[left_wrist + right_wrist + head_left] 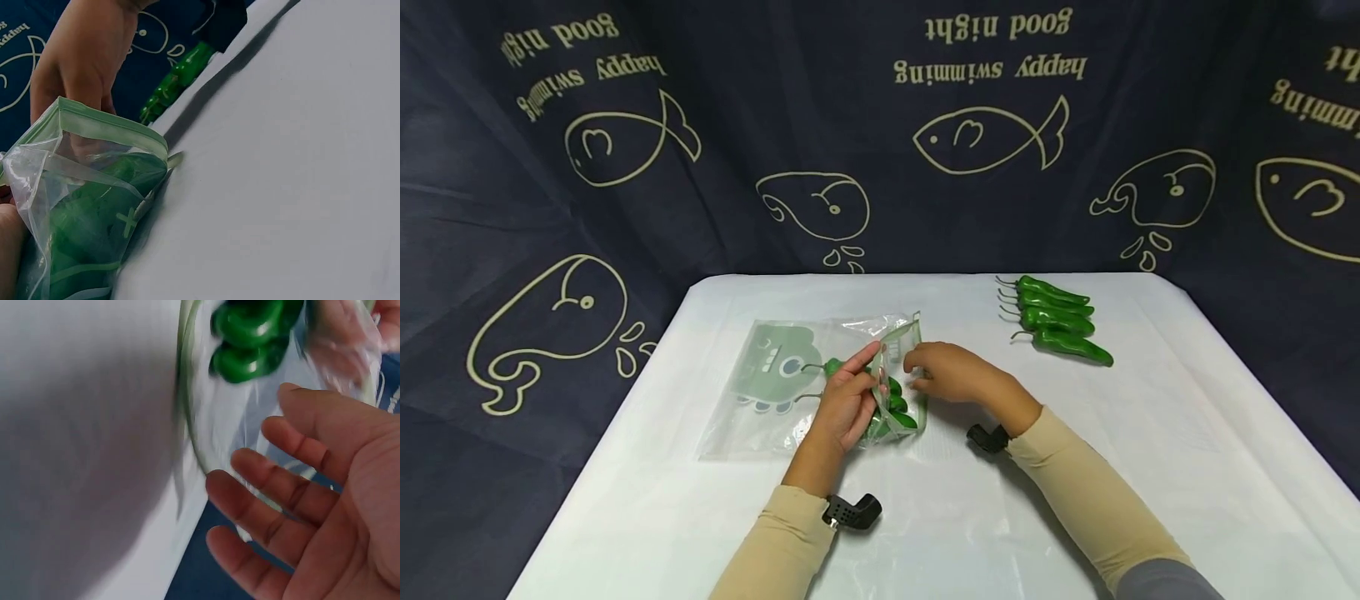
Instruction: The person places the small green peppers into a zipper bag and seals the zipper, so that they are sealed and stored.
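Observation:
A clear zip bag [718,437] with a green cartoon print lies flat on the table, its mouth facing right. Several green peppers [898,403] are inside near the mouth; stems show through the plastic. My left hand [844,404] holds the upper edge of the mouth, keeping it lifted. My right hand [955,371] is at the mouth with nothing in it. In the right wrist view its fingers [250,506] are spread and slightly bent beside the bag's green rim, below the shiny pepper ends [250,362]. The left wrist view shows the bag's green zip strip [112,128] up close.
Several more green peppers [1056,319] lie in a row at the table's back right, stems to the left. The white table [1150,433] meets a dark printed cloth [820,100] at its back edge. Each wrist wears a black camera mount [853,512].

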The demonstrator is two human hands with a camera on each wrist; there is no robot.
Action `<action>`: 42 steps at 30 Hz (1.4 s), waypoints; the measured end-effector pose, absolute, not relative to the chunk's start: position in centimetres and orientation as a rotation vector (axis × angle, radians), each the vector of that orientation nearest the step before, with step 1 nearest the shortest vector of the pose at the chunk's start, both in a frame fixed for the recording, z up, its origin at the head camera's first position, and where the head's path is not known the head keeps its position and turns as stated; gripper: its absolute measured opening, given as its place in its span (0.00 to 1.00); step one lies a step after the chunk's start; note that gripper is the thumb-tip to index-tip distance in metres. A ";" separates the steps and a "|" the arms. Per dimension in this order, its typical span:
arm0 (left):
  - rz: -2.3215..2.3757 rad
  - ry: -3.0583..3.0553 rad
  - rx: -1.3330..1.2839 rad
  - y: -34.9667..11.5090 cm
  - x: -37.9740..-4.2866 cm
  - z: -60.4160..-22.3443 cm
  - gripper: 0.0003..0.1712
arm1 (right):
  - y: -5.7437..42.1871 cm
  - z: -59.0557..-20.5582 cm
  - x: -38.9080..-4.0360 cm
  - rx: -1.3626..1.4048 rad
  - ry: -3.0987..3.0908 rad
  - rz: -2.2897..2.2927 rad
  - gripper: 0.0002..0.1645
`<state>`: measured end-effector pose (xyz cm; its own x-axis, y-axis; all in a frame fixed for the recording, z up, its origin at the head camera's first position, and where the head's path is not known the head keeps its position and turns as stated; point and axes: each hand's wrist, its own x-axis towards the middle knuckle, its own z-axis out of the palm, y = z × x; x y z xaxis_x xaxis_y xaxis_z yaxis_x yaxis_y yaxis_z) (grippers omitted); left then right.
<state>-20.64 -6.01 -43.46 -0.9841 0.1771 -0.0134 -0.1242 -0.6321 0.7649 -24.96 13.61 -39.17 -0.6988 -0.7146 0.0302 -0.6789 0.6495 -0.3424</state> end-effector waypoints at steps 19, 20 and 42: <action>2.698 1.257 0.084 -6.3 -20.6 -43.4 0.35 | 27.0 -38.8 -24.7 -0.952 3.079 -0.493 0.15; 2.697 1.260 0.088 -6.3 -20.6 -43.4 0.35 | 27.7 -38.7 -24.8 -0.950 3.096 -0.495 0.16; 2.687 1.266 0.108 -6.1 -20.8 -43.6 0.35 | 35.8 -40.4 -26.8 -0.668 3.078 -0.484 0.24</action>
